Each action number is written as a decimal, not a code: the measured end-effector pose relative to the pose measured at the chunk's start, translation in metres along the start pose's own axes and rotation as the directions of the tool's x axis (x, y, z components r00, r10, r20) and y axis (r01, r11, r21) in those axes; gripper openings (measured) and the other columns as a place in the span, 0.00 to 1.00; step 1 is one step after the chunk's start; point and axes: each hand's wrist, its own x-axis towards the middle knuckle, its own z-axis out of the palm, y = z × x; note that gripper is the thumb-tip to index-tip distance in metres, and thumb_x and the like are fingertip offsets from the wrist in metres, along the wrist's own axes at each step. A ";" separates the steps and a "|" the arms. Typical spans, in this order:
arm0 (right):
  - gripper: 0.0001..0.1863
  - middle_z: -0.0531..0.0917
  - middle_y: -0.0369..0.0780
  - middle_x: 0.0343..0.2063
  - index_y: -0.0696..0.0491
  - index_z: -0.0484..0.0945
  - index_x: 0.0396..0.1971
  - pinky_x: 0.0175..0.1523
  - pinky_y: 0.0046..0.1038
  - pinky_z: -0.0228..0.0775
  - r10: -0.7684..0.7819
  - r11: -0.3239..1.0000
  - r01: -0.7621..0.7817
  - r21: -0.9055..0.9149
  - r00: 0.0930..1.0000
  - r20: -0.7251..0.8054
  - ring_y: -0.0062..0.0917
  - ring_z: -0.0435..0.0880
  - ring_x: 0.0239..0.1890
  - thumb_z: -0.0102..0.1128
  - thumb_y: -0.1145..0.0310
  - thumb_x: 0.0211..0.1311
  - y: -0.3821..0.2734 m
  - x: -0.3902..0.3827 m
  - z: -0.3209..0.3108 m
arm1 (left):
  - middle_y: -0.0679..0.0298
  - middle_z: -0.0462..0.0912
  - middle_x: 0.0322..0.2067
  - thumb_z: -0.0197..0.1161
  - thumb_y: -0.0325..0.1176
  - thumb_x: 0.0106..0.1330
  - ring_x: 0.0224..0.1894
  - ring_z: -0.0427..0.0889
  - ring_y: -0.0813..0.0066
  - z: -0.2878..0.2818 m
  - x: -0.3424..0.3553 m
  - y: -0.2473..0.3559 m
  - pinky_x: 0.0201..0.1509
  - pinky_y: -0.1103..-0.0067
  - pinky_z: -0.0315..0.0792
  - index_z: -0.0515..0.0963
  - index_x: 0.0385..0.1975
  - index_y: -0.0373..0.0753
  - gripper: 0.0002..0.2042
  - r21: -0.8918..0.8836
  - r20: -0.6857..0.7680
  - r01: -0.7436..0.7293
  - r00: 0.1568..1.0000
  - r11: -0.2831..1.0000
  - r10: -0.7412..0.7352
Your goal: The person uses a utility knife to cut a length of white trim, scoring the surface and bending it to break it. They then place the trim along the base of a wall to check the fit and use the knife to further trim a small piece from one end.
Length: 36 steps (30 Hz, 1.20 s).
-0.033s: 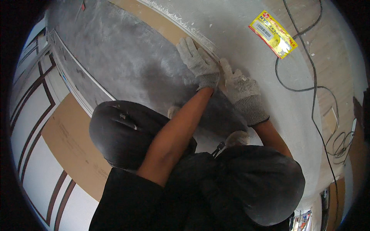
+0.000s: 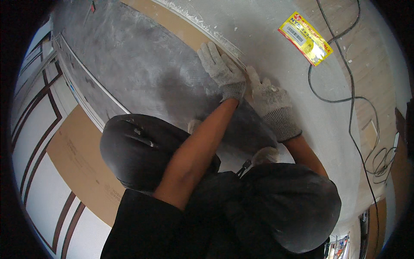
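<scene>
Hands press flat: left hand (image 2: 222, 69) and right hand (image 2: 271, 100), gloved and holding nothing, on the grey panel (image 2: 142, 64) beside the white strip (image 2: 202, 23); pressure should probably stay even.

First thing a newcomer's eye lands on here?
Two gloved hands at centre: the left hand and right hand lie side by side, pressed flat along the edge of a dusty grey panel. Next, the yellow packet lying upper right, beside a black cable.
</scene>
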 end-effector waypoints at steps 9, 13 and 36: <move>0.43 0.83 0.57 0.52 0.39 0.52 0.82 0.48 0.53 0.84 0.154 0.988 -0.149 -0.047 0.975 0.162 0.51 0.90 0.47 0.62 0.62 0.70 0.020 -0.040 -0.031 | 0.37 0.59 0.76 0.46 0.37 0.82 0.79 0.53 0.31 0.014 -0.005 0.008 0.83 0.47 0.49 0.64 0.75 0.31 0.26 -0.085 0.006 -0.004 1.000 0.996 0.004; 0.35 0.86 0.51 0.46 0.47 0.62 0.77 0.43 0.50 0.84 -0.094 0.995 0.099 0.010 0.970 -0.226 0.47 0.90 0.40 0.57 0.59 0.72 -0.010 -0.014 -0.033 | 0.39 0.56 0.78 0.49 0.33 0.78 0.80 0.52 0.32 -0.005 -0.001 -0.012 0.83 0.47 0.48 0.61 0.77 0.32 0.29 -0.008 0.036 0.024 0.999 1.000 -0.023; 0.36 0.86 0.52 0.43 0.49 0.60 0.78 0.46 0.48 0.84 -0.048 0.999 0.045 -0.028 0.990 -0.130 0.47 0.91 0.40 0.58 0.62 0.72 -0.023 0.023 0.002 | 0.42 0.62 0.76 0.50 0.37 0.81 0.78 0.58 0.32 0.015 -0.003 -0.021 0.80 0.47 0.56 0.64 0.75 0.34 0.26 0.051 -0.054 -0.032 0.998 0.998 0.035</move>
